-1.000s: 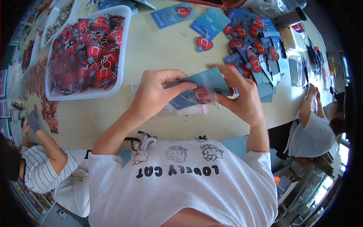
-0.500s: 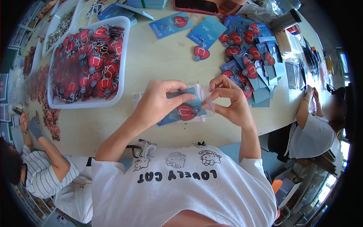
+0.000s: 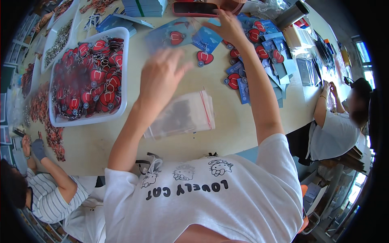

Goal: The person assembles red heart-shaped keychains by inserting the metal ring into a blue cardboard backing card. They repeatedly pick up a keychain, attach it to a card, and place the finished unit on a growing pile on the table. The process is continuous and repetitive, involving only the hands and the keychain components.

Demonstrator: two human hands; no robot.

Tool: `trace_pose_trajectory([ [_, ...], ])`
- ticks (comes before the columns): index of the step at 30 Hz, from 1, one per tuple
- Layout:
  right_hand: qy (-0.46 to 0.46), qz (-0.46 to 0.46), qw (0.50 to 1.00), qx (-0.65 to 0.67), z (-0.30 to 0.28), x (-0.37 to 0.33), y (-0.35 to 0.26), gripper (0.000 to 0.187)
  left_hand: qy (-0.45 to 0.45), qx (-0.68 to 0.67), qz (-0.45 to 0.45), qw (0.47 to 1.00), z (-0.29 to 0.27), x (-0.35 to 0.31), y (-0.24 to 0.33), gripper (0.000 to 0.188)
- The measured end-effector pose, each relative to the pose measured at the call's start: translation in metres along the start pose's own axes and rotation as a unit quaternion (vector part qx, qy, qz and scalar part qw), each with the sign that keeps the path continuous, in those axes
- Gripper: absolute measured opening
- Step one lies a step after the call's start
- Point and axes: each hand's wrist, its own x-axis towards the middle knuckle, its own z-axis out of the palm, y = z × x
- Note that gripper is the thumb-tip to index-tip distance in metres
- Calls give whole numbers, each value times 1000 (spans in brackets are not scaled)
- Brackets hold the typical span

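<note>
My left hand [image 3: 162, 75], smeared by motion, hangs over the middle of the table with its thumb apart from the fingers and nothing visible in it. Just beyond it is a blurred blue card with a red apple-shaped keychain [image 3: 176, 38], seemingly in clear plastic, overlapping another card. Reaching far forward, my right hand [image 3: 227, 28] has thumb and fingers apart, above a blue card [image 3: 208, 39] whose red keychain [image 3: 204, 58] lies on the wood. A stack of clear zip bags with a red seal line [image 3: 188, 113] lies flat nearest me.
A white tub [image 3: 125, 81] full of red keychains stands at left, beside loose chains [image 3: 54, 137]. Carded keychains [image 3: 259, 52] pile up at right. At the back are a phone [image 3: 194, 9], card stacks [image 3: 144, 8] and a dark cylinder [image 3: 292, 14]. People sit on both sides.
My hands have parted from the carded keychain and plastic they held. The left moved forward, the right to the far side. A blurred carded keychain now overlaps the far card; the bag stack is uncovered.
</note>
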Motion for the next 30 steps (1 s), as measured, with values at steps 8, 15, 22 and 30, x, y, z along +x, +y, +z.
trace_pose_trajectory([
  [8,-166,100,964,184,4,-23,42,53,-45,-45,26,998,36,-34,-14,35],
  [15,-55,208,779,589,-84,-66,-3,18,20,-345,-84,935,71,4,-42,29],
  [22,148,305,400,852,-68,-93,-25,22,-14,-514,-29,857,46,22,-5,30],
  [30,24,492,194,848,-50,-115,-87,27,-6,-429,-120,895,29,36,14,31],
])
